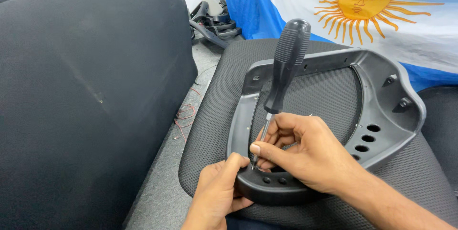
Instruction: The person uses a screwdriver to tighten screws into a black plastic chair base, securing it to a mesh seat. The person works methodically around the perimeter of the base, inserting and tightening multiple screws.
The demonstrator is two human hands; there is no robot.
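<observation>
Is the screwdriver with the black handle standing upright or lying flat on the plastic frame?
Upright, slightly tilted. The black-handled screwdriver points up and its tip meets the dark grey plastic frame, the right hand pinching its metal shaft.

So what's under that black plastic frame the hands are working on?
The plastic frame lies on a mesh seat cushion, whose fabric shows through the opening. Both hands cover the screwdriver tip, so the spot there is hidden.

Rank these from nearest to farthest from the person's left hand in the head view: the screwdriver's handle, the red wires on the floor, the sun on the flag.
From the left hand:
1. Red wires, on the floor, up and left of the hand.
2. Screwdriver's handle, above, tilted right.
3. Sun on the flag, far upper right on the wall.
</observation>
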